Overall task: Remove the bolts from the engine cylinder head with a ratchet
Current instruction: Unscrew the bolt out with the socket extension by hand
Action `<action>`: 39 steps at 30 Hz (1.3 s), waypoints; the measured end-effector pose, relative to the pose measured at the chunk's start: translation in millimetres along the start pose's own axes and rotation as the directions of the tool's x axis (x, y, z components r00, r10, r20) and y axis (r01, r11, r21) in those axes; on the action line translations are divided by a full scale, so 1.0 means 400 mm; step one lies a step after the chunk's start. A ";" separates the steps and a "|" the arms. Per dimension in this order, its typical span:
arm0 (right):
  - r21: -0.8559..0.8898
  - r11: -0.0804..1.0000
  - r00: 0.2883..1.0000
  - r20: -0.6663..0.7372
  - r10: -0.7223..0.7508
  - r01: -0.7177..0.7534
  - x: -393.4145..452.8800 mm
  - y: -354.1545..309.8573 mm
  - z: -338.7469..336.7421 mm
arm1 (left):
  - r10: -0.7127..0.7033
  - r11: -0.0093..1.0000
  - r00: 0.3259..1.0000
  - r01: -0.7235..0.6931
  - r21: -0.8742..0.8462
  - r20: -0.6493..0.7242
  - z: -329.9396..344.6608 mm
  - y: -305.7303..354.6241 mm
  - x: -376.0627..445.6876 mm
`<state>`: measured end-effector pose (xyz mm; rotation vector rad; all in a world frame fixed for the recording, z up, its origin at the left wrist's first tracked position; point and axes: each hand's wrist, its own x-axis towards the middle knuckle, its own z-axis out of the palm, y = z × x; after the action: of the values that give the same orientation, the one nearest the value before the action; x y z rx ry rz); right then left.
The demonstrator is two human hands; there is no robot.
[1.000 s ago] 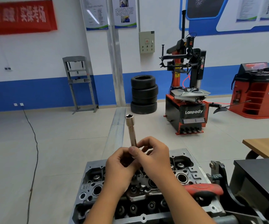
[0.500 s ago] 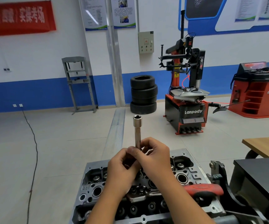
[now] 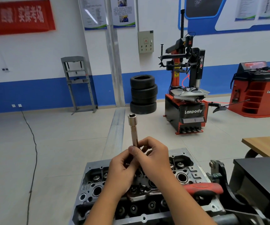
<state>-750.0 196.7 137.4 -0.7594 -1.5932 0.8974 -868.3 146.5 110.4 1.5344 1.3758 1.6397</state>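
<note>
We hold a long socket extension (image 3: pixel 133 130) upright above the cylinder head (image 3: pixel 186 174), its socket end pointing up. Our left hand (image 3: pixel 123 172) curls around its lower end, and our right hand (image 3: pixel 153 156) pinches the shaft just above, thumb pressed against it. The red-handled ratchet (image 3: pixel 202 187) lies across the cylinder head below our right forearm, apart from both hands. Beyond, on the floor, stand a stack of tyres (image 3: pixel 143 94) and a tyre changer (image 3: pixel 186 95).
</note>
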 end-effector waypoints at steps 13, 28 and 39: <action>-0.015 1.000 1.000 0.012 -0.016 0.016 -0.001 -0.001 -0.002 | -0.004 1.000 1.000 0.004 -0.014 0.011 0.003 0.015 -0.005; 0.030 0.999 0.998 0.057 -0.018 0.017 -0.001 -0.007 -0.006 | -0.028 0.998 0.998 0.031 -0.047 0.051 0.002 0.010 -0.003; 0.029 0.999 0.996 0.087 -0.029 0.027 0.001 -0.001 -0.002 | -0.021 0.999 0.999 0.022 -0.037 0.035 0.001 0.010 -0.005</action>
<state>-749.2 196.9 138.0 -0.6850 -1.6607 0.9409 -866.3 143.5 113.2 1.5149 1.3314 1.6093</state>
